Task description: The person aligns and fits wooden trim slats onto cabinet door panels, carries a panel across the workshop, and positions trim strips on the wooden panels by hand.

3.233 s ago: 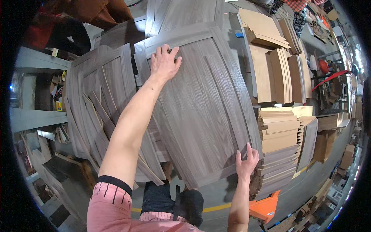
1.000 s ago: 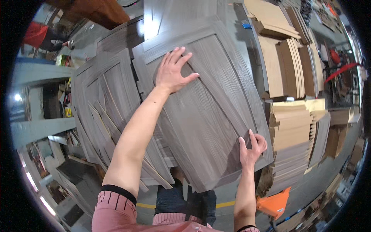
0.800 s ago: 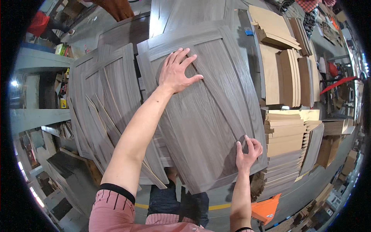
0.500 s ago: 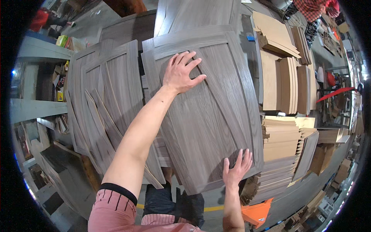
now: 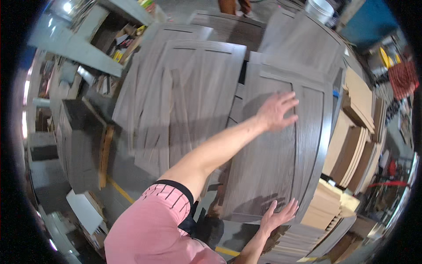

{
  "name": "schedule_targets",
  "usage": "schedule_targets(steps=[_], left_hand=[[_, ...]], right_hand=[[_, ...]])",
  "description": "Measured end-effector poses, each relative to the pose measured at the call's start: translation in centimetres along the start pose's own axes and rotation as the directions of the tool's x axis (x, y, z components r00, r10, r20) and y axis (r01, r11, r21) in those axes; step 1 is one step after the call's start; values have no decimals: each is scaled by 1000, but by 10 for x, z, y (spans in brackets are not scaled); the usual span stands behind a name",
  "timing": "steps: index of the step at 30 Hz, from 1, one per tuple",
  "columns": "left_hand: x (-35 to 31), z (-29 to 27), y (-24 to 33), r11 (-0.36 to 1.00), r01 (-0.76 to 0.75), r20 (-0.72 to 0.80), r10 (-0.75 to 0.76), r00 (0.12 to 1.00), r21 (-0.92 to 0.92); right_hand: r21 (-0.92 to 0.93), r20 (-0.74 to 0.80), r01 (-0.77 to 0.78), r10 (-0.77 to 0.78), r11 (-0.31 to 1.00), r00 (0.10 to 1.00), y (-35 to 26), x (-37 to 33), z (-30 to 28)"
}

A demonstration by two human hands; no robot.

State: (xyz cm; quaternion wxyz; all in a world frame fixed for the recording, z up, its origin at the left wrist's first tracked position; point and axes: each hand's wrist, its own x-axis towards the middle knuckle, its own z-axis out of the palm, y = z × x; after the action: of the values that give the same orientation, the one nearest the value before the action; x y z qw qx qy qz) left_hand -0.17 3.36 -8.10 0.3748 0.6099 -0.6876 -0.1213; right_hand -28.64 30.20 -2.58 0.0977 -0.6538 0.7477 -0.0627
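Observation:
A grey wood-grain cabinet door [image 5: 266,163] with a raised frame and recessed panels lies in front of me, right of the middle. Over its upper part is my left hand [image 5: 278,111], slightly blurred, fingers spread and nothing in it. Whether the fingertips touch the wood I cannot tell. My right hand [image 5: 279,214] hovers at the door's near right corner, palm open and fingers apart, casting a shadow on the panel. Left of this door lies another grey door [image 5: 204,92], with narrow matching strips [image 5: 179,110] on top.
More grey panels [image 5: 301,42] lie beyond. On the right are stacked tan boards [image 5: 323,204] and upright cut pieces [image 5: 351,158]. A white bucket [image 5: 320,11] stands at the far right. A dark grey cabinet-like block [image 5: 81,145] and shelving [image 5: 74,44] are at left.
My view has swung left, so the doors and stacks appear farther right. My right hand has turned its palm more upward; both hands stay spread over the same door.

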Motion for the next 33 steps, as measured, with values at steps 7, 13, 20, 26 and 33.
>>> schedule_targets(steps=[7,13,20,26,33], left_hand=[[-179,-172,8,887,442,-247,-402,882,134],[-280,-254,-71,366,877,-364,-806,466,312],[-265,-284,-72,445,895,-394,-830,395,-39],[-186,-205,39,669,689,-60,-728,683,-279],[-130,-77,81,435,692,403,-585,704,-577]], right_hand=[[101,94,107,-117,989,989,-25,-24,1],[302,158,180,-235,936,959,-76,-39,10],[535,140,149,-261,831,955,-138,-51,9],[725,243,27,-292,689,925,-189,-63,-17],[458,176,-154,80,876,981,-136,-83,4]])
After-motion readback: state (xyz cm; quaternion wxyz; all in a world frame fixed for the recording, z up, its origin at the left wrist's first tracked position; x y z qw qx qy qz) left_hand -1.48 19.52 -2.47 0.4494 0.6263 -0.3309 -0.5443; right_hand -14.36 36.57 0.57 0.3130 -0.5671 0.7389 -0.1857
